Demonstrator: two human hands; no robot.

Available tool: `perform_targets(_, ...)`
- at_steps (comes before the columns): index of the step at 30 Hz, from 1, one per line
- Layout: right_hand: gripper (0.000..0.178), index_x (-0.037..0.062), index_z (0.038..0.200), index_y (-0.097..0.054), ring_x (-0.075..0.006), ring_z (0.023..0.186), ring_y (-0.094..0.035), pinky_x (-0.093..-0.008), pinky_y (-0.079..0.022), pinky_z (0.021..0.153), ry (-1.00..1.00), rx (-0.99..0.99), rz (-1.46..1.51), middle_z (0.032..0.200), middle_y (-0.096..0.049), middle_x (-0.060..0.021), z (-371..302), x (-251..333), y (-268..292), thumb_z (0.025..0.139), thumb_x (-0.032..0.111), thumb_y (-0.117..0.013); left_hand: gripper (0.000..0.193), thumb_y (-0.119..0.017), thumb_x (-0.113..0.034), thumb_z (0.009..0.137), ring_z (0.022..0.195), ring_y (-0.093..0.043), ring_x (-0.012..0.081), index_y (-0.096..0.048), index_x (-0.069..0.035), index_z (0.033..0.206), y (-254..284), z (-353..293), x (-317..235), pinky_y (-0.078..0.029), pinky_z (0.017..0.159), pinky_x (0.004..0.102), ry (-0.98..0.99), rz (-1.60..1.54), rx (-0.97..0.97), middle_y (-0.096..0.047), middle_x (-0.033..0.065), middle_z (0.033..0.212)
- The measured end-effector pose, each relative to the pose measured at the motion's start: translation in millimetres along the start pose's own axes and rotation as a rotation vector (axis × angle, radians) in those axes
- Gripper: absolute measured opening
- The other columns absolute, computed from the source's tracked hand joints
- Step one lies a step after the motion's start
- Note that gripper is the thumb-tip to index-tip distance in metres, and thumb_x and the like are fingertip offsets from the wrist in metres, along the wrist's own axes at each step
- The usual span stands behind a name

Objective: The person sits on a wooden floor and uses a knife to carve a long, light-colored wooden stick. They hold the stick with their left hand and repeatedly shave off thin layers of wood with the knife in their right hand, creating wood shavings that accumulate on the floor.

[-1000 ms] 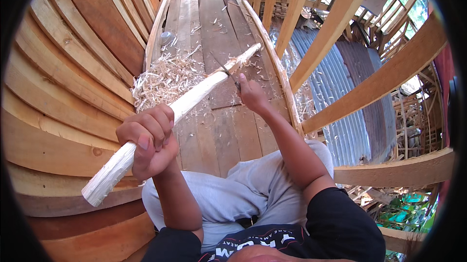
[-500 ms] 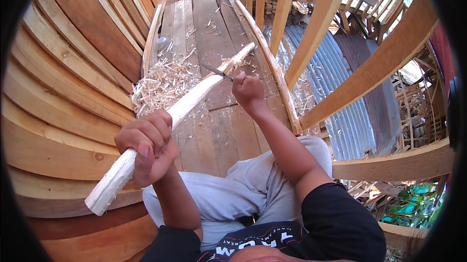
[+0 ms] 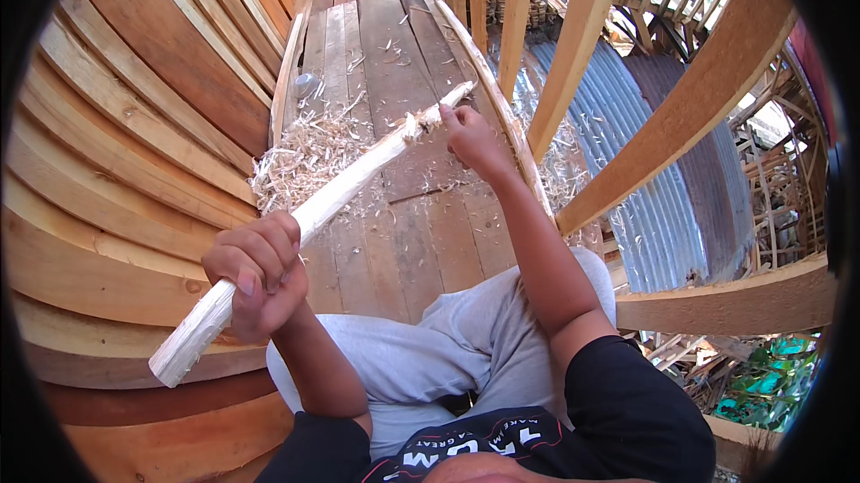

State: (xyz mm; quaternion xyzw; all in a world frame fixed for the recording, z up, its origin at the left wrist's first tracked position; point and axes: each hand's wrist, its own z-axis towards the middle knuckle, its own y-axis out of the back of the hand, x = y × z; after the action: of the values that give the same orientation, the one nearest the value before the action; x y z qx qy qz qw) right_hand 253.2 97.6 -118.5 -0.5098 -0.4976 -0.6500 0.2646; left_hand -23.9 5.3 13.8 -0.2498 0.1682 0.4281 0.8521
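Note:
A pale, peeled wooden stick (image 3: 348, 185) slants across in front of me, its thick end at lower left and its far end near the railing. My left hand (image 3: 255, 275) is wrapped round it close to the thick end. Up by the far end, my right hand (image 3: 475, 141) is closed, thumb along the stick. The knife it grips is mostly hidden now; the earlier frame shows its blade. Fresh curls of wood (image 3: 414, 127) cling to the stick just left of that hand.
Wood shavings (image 3: 309, 160) lie heaped on the plank floor (image 3: 439, 241), with a small round clear container (image 3: 305, 85) beyond. Upright boards (image 3: 116, 214) wall the left side. Along the right runs a wooden railing (image 3: 573, 53), with corrugated metal sheets (image 3: 627, 160) below.
My right hand has slid along the stick toward its far end, and the knife blade has turned mostly out of sight. The left hand keeps its grip, shifted slightly left.

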Motion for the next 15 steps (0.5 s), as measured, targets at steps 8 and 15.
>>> perform_targets(8, 0.039, 0.0003, 0.098, -0.065, -0.0238, 0.076, -0.060, -0.0377, -0.045, 0.073, -0.011, 0.162, 0.096, 0.080, -0.063, -0.0141, -9.8, -8.8, -7.5, 0.103, 0.030, -0.040, 0.034, -0.051, -0.018, 0.083, 0.045, -0.028, 0.0094, -0.029, -0.016, 0.057, 20.6, -0.6, 2.2, -0.028, 0.057, 0.0296, 0.017, -0.030, 0.025, -0.031, -0.0038, 0.049)
perform_targets(15, 0.041, -0.0005, 0.084, -0.061, -0.0254, 0.069, -0.058, -0.0399, -0.045, 0.071, -0.083, 0.220, 0.148, 0.072, -0.060, -0.0133, -39.4, 16.4, -18.4, 0.102, 0.025, -0.035, 0.035, -0.052, -0.019, 0.083, 0.044, -0.027, 0.0100, -0.029, -0.016, 0.057, 17.7, -0.3, 3.0, -0.029, 0.055, 0.0294, 0.001, -0.036, 0.041, -0.031, -0.0035, 0.047)
